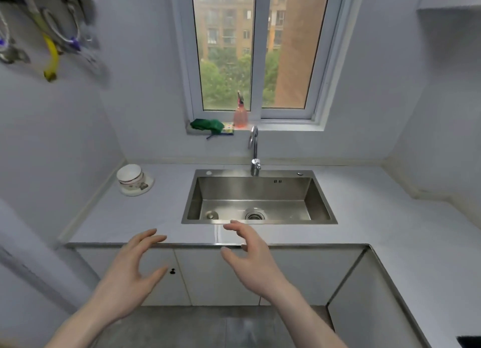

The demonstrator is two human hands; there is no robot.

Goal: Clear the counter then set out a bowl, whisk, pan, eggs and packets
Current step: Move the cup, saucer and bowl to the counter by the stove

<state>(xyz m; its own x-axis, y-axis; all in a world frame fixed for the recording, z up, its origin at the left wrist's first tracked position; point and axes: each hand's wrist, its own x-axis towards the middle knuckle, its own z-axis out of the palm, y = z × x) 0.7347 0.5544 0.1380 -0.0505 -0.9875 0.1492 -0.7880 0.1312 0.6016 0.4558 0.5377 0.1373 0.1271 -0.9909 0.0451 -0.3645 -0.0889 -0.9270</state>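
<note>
A white patterned bowl (130, 177) sits on a white plate (136, 190) at the back left of the pale counter (156, 217). My left hand (135, 267) hovers in front of the counter's front edge, fingers spread and holding nothing. My right hand (250, 254) is raised beside it, just before the sink's front rim, fingers loosely spread and empty. No whisk, pan, eggs or packets are in view.
A steel sink (257, 199) with a tap (254, 152) is set into the counter under a window. A green cloth (208, 126), a sponge and an orange spray bottle (240, 113) sit on the sill. Utensils (52, 43) hang at the upper left. Cabinet doors (216, 274) lie below.
</note>
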